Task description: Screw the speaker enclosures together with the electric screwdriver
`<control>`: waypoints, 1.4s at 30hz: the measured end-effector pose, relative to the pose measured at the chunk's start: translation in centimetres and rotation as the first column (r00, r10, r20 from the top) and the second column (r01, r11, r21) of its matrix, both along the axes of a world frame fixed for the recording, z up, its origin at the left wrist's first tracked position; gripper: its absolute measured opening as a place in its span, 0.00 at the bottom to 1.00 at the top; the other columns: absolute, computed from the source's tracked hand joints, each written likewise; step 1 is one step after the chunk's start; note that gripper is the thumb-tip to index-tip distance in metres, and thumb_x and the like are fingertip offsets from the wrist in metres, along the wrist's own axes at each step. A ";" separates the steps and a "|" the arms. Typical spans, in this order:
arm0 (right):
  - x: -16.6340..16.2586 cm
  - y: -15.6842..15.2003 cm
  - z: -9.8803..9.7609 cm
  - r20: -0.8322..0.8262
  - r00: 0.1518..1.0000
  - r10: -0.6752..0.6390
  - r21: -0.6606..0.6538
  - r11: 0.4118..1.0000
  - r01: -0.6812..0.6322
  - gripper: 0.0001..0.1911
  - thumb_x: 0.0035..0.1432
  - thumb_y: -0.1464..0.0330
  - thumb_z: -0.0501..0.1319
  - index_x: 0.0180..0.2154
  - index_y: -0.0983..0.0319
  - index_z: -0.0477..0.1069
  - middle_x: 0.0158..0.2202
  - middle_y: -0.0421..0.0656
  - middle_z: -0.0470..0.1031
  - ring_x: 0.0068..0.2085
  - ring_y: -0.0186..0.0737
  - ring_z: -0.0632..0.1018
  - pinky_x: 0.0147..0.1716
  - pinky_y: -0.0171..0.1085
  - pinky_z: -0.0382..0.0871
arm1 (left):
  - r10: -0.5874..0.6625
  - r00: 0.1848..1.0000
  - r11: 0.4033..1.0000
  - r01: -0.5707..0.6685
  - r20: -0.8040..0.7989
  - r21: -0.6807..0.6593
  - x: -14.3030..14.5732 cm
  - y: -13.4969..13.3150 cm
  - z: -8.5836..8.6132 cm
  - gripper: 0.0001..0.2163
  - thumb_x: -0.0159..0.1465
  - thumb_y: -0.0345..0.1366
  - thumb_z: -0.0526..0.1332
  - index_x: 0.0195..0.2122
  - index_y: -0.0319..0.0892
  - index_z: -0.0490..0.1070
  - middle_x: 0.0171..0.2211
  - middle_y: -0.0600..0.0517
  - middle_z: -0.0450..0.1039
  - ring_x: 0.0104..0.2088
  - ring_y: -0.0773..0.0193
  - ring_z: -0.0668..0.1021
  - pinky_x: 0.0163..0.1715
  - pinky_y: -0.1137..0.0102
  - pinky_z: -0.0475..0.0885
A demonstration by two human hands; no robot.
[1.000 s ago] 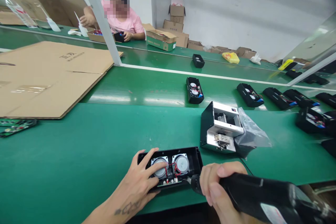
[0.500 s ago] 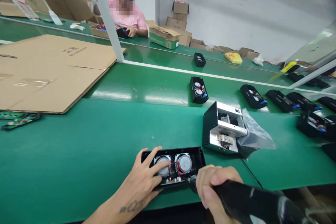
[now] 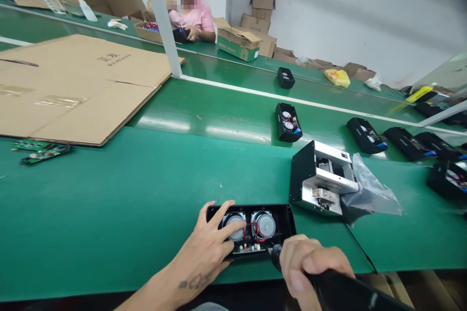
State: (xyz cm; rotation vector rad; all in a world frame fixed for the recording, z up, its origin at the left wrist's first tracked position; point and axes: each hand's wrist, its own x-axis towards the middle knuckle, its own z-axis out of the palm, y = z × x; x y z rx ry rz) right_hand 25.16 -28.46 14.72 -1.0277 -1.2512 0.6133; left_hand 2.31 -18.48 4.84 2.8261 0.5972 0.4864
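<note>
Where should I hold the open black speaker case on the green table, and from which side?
Grip the two long walls of the black speaker case from above, near its middle. It lies open side up, so the rims stand free, while the two speakers and red wires inside should not be pressed.

speaker case (image 3: 285, 223): black | 2 speaker cones (image 3: 263, 224): silver | wires (image 3: 258, 234): red | conveyor belt (image 3: 109, 194): green | co-worker's shirt (image 3: 197, 17): pink
</note>
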 end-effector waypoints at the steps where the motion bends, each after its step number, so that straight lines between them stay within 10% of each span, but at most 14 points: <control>1: -0.3 0.1 0.0 0.002 1.000 -0.019 0.033 0.999 0.019 0.08 0.73 0.70 0.64 0.46 0.49 0.69 0.22 0.29 0.67 0.19 0.33 0.69 0.26 0.39 0.69 | -0.005 1.000 1.000 0.005 0.009 -0.004 0.0 0.1 0.2 0.13 0.64 0.47 0.79 0.35 0.47 0.79 0.65 0.56 0.77 0.77 0.34 0.58 0.74 0.37 0.34; 10: 4.0 -1.3 2.4 -0.386 0.862 -0.328 0.010 0.933 0.359 0.08 0.71 0.71 0.65 0.49 0.55 0.74 0.22 0.31 0.65 0.20 0.32 0.66 0.23 0.36 0.66 | -0.010 1.000 1.000 0.010 0.027 -0.017 0.3 0.9 1.5 0.14 0.64 0.48 0.81 0.33 0.47 0.80 0.62 0.59 0.79 0.75 0.34 0.62 0.70 0.43 0.45; 23: 12.0 4.9 3.1 -0.172 0.695 -0.698 0.149 0.679 0.719 0.17 0.56 0.66 0.78 0.41 0.58 0.72 0.20 0.28 0.72 0.18 0.34 0.73 0.26 0.40 0.71 | 0.007 0.989 0.999 -0.002 0.150 -0.038 0.0 1.6 -1.5 0.16 0.62 0.52 0.81 0.32 0.49 0.80 0.61 0.58 0.81 0.75 0.37 0.63 0.72 0.44 0.46; 33: 13.1 5.3 2.0 -0.020 0.876 -0.482 -0.132 0.870 0.476 0.19 0.56 0.62 0.81 0.39 0.60 0.76 0.19 0.30 0.70 0.16 0.33 0.70 0.18 0.35 0.65 | 0.008 0.997 1.000 -0.007 0.075 -0.010 0.2 1.5 0.5 0.14 0.61 0.50 0.82 0.33 0.49 0.83 0.62 0.55 0.80 0.73 0.35 0.65 0.69 0.45 0.52; 42: 6.5 -0.2 3.3 -0.290 0.927 -0.237 -0.168 0.966 0.194 0.08 0.68 0.68 0.72 0.47 0.56 0.77 0.20 0.31 0.68 0.17 0.31 0.69 0.19 0.33 0.66 | 0.002 1.000 0.997 -0.002 -0.006 -0.078 0.3 1.2 1.4 0.13 0.64 0.49 0.81 0.37 0.48 0.83 0.64 0.57 0.78 0.74 0.32 0.65 0.68 0.40 0.52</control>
